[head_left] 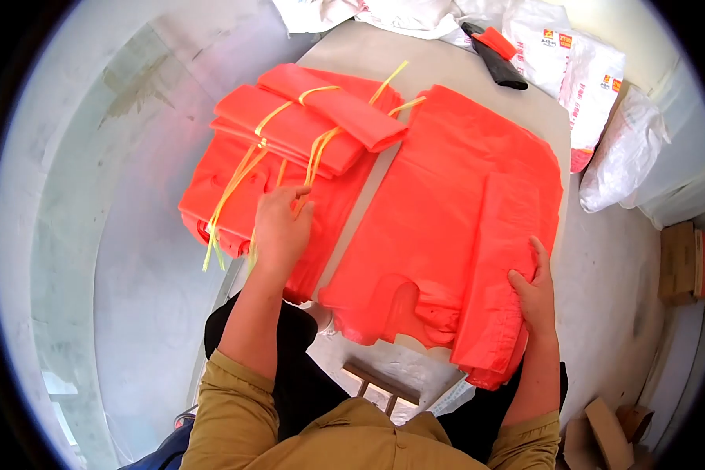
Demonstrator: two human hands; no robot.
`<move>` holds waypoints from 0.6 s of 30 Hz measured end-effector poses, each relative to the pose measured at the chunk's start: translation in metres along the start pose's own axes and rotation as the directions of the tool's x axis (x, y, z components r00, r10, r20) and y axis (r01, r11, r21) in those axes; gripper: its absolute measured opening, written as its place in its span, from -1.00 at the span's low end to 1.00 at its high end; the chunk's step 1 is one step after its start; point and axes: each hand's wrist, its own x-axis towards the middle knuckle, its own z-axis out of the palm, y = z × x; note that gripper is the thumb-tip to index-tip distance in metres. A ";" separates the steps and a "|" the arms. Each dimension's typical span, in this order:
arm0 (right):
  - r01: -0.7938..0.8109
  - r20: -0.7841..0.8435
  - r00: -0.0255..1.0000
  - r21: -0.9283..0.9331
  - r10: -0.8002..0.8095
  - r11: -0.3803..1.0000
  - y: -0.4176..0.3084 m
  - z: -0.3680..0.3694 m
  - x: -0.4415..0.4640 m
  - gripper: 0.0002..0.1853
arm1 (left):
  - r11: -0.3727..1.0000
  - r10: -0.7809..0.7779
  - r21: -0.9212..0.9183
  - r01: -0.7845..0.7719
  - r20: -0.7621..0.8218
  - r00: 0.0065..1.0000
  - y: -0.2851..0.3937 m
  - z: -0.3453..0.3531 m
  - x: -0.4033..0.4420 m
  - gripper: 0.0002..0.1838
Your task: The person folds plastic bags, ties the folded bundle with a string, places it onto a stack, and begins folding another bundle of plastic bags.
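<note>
Red plastic bags lie in two groups on the table. At the left, a stack of red bags point(235, 184) carries folded bundles point(290, 117) with yellow straps point(239, 188) around and over them. My left hand point(282, 227) is closed at the near side of these bundles, its thumb and finger pinching a yellow strap. Flat red bags point(439, 172) spread over the right half, handle cut-outs toward me. On top of them lies a folded strip of red bags point(497, 266). My right hand point(534, 294) grips this strip's right edge, thumb on top; some fingertips are hidden.
A black roll with a red piece point(497, 59) sits at the table's point(368, 51) far edge. White printed sacks point(595, 90) stand behind and to the right. Cardboard boxes point(677, 262) are at the far right. A wooden stool point(380, 384) shows below the table edge.
</note>
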 end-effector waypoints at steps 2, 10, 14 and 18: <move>-0.007 0.002 1.000 -0.013 0.007 1.000 0.001 -0.001 0.000 -0.20 | 0.975 -0.145 -0.171 0.143 0.001 0.989 0.003 0.002 0.000 -0.66; -0.023 0.015 1.000 -0.009 0.023 1.000 0.006 -0.002 0.003 -0.17 | 0.660 -0.389 -0.623 0.420 0.195 0.901 0.003 0.006 0.004 -0.68; -0.044 0.016 0.999 0.049 0.044 0.998 -0.001 0.003 0.002 -0.11 | 0.229 -0.290 -0.730 0.644 0.580 0.761 0.022 0.003 0.003 -0.75; -0.149 0.004 0.989 0.196 0.151 0.969 -0.017 0.009 -0.002 -0.05 | 0.113 -0.143 -0.638 0.762 0.748 0.648 0.078 0.023 -0.020 -0.83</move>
